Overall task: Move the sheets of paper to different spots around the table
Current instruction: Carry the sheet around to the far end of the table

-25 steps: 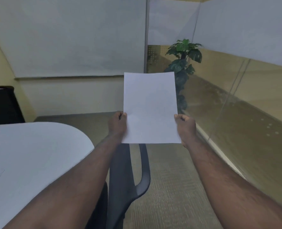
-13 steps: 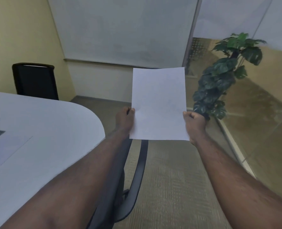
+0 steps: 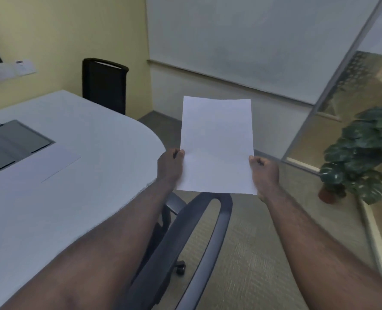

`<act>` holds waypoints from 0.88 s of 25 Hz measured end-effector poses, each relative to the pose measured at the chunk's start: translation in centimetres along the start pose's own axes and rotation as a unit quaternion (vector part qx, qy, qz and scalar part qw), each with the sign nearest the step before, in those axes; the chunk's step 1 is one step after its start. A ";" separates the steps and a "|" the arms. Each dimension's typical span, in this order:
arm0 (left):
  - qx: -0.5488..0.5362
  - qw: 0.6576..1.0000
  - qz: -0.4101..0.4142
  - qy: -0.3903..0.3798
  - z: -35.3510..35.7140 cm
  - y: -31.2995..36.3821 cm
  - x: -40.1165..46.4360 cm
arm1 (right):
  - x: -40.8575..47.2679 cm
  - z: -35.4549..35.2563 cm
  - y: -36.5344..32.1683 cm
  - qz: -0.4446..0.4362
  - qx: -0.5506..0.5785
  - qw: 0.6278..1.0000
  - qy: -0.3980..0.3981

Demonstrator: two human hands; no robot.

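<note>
I hold a blank white sheet of paper (image 3: 216,144) upright in the air, just past the rounded end of the white table (image 3: 100,153). My left hand (image 3: 169,166) pinches its lower left edge and my right hand (image 3: 263,171) pinches its lower right edge. A second white sheet (image 3: 51,162) lies flat on the table to the left, beside a grey inset panel.
A grey panel (image 3: 8,146) with a cable is set into the tabletop at the left. A dark office chair (image 3: 185,242) stands below my arms. Another black chair (image 3: 105,86) stands at the table's far side. A potted plant (image 3: 360,153) stands by the glass wall at the right.
My view has swung left, bringing more of the table, the flat sheet and the grey panel into sight. Both hands keep the same hold on the sheet.
</note>
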State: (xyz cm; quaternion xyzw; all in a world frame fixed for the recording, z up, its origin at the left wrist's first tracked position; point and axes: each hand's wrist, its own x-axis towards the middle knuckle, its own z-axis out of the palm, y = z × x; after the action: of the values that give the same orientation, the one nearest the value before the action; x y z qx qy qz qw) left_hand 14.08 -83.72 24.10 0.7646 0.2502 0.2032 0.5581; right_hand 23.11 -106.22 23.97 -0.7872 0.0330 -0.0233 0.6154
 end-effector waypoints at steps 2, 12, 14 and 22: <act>-0.003 1.000 -0.010 0.027 -1.3 -0.7 1.3 | 1.0 2.5 -0.6 -0.004 0.002 1.000 -0.030; -0.006 0.973 -0.068 0.221 -8.2 -3.1 2.9 | 4.3 15.1 -2.9 -0.019 0.020 0.976 -0.217; -0.001 0.960 -0.079 0.269 -9.5 -3.6 2.1 | 4.0 17.4 -3.4 -0.024 0.032 0.964 -0.262; 0.027 0.901 -0.134 0.412 -14.2 -8.1 -2.7 | -0.4 25.0 -2.9 -0.052 0.018 0.903 -0.426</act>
State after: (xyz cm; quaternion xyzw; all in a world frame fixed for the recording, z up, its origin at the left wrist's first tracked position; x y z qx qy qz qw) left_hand 2.25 -72.65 20.45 0.5865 0.5632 0.4166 0.4065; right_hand 24.68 -81.31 20.72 -0.7113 -0.2739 0.2819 0.5826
